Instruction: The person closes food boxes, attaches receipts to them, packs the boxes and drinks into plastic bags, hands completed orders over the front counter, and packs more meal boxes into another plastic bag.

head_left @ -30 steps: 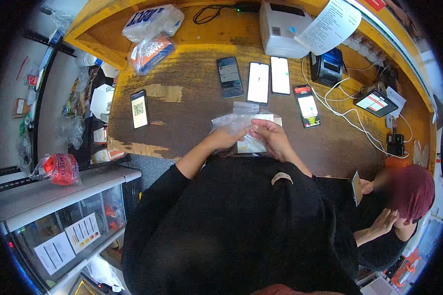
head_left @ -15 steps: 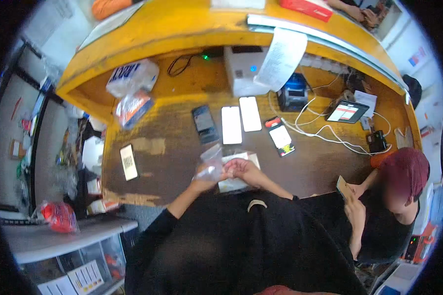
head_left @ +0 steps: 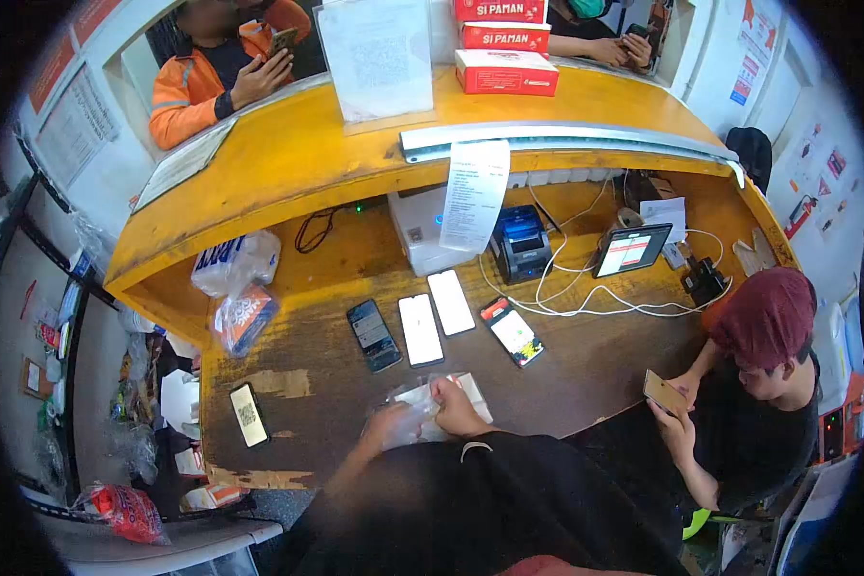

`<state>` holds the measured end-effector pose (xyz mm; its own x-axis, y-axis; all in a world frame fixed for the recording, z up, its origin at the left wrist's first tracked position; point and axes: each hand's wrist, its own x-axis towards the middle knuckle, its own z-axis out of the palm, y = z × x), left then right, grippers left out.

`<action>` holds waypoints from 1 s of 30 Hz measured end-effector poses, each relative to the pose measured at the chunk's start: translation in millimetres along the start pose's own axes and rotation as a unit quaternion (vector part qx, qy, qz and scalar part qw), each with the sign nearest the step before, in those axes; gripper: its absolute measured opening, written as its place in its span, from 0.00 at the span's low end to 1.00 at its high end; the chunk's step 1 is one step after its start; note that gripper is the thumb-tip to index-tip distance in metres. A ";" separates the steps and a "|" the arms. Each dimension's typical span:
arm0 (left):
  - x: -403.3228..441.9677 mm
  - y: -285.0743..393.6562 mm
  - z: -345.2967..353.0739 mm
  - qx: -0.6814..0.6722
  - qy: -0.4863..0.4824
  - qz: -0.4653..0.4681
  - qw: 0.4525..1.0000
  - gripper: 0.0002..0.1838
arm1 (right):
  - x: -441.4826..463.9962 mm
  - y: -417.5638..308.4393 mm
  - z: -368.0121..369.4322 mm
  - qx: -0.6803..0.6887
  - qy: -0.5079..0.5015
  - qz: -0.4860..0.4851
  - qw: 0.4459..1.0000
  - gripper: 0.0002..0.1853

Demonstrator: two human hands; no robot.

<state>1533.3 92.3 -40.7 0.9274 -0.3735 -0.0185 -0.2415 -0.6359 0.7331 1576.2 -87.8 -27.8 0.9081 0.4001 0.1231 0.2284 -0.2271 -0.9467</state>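
At the front edge of the desk, my left hand (head_left: pixel 384 424) is closed on a crumpled clear plastic bag (head_left: pixel 411 419). My right hand (head_left: pixel 459 411) is curled shut against the bag's other side, its fingertips partly hidden. Beneath both hands lies a flat white item (head_left: pixel 477 392), mostly covered. Just beyond stand out several phones lying flat: a dark-screened phone (head_left: pixel 373 336), a white-screened phone (head_left: pixel 420 330), a second white-screened phone (head_left: pixel 451 301) and a phone with a coloured screen (head_left: pixel 513 332). Farther left is a phone showing a QR code (head_left: pixel 250 415).
A white printer (head_left: pixel 418 235) with a long receipt (head_left: pixel 473 197), a blue-black printer (head_left: pixel 521 245), a tablet (head_left: pixel 632 252) and white cables occupy the back. Plastic-wrapped packs (head_left: pixel 245 317) sit left. At right, a person in a maroon head covering (head_left: pixel 763 317) holds a phone. Red boxes (head_left: pixel 506 73) top the counter.
The view has tilted up, showing more of the counter and people beyond it. My hands have moved apart slightly; the bag, earlier raised upright at my left hand, is now lower over the white item.
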 end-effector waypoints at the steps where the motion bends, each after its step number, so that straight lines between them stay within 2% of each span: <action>1: -2.4 -6.8 2.5 -0.013 0.019 0.035 0.999 0.17 | -0.4 -0.5 1.1 0.005 0.000 0.006 1.000 0.13; 3: -3.2 -9.9 4.8 -0.040 0.053 0.101 0.993 0.16 | -3.2 -2.0 3.2 0.018 -0.001 0.021 1.000 0.12; 6: -4.4 17.8 -12.5 -0.053 0.078 0.126 0.988 0.13 | 0.7 11.3 2.8 0.046 -0.025 0.018 0.998 0.12; 7: -3.0 36.1 -20.7 -0.090 0.080 0.037 0.992 0.12 | 5.5 2.0 -5.0 0.013 -0.054 -0.114 0.992 0.13; 9: 7.9 68.9 -31.2 -0.165 0.085 -0.134 0.974 0.10 | 15.4 -23.2 -33.6 -0.063 -0.109 -0.369 0.921 0.17; 10: 17.4 72.3 -36.6 -0.183 0.104 -0.046 0.977 0.09 | 11.0 -22.4 -35.2 -0.093 -0.188 -0.301 0.930 0.18; 13: 50.9 101.8 -48.2 -0.097 0.123 0.145 0.977 0.10 | 16.0 -76.4 -77.9 -0.230 -0.252 -0.057 0.938 0.14; 14: 61.6 117.2 -61.3 0.058 0.091 0.202 0.973 0.11 | 21.7 -72.1 -90.2 -0.220 -0.210 -0.178 0.936 0.09; 16: 81.0 155.5 -83.9 -0.043 0.150 0.232 0.960 0.16 | 38.8 -96.8 -127.4 -0.202 -0.160 -0.244 0.935 0.09; 17: 82.6 192.6 -111.6 -0.013 0.175 0.315 0.933 0.24 | 44.9 -117.2 -149.6 -0.176 -0.118 -0.291 0.933 0.11; 18: 83.5 216.2 -128.4 -0.034 0.209 0.321 0.923 0.28 | 49.7 -144.3 -176.1 -0.211 -0.061 -0.289 0.932 0.11; 19: 81.4 230.9 -145.4 0.015 0.226 0.324 0.919 0.29 | 56.9 -164.0 -207.9 -0.278 -0.011 -0.308 0.910 0.10; 21: 81.6 239.1 -158.9 0.012 0.281 0.331 0.901 0.26 | 65.7 -205.6 -276.3 -0.252 0.038 -0.283 0.925 0.08; 22: 81.9 231.0 -162.4 0.006 0.265 0.312 0.912 0.24 | 71.9 -219.4 -305.5 -0.228 0.088 -0.229 0.942 0.07; 23: 83.0 216.4 -164.9 0.000 0.250 0.292 0.923 0.23 | 81.9 -232.3 -333.3 -0.259 0.172 -0.265 0.913 0.08; 24: 88.3 203.9 -165.3 -0.005 0.235 0.271 0.933 0.21 | 93.2 -242.4 -361.2 -0.212 0.211 -0.221 0.928 0.09; 25: 99.4 193.5 -163.1 -0.014 0.242 0.234 0.941 0.19 | 111.9 -246.5 -388.0 -0.197 0.283 -0.240 0.908 0.12; 27: 124.1 169.0 -156.5 -0.039 0.257 0.148 0.954 0.15 | 154.1 -256.4 -454.2 -0.173 0.263 -0.153 0.937 0.14; 29: 163.0 157.2 -148.3 -0.056 0.330 0.102 0.937 0.17 | 207.9 -248.0 -506.3 -0.207 0.323 -0.110 0.917 0.18; 30: 177.8 158.1 -144.3 -0.063 0.364 0.081 0.926 0.18 | 228.6 -241.6 -518.3 -0.278 0.353 -0.078 0.890 0.20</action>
<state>1701.2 22.9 170.1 0.8395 0.1256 0.5287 -0.4024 -0.5101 0.7602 1910.4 -401.6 383.3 0.7995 -0.1484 0.5820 0.3306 -0.7002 -0.6327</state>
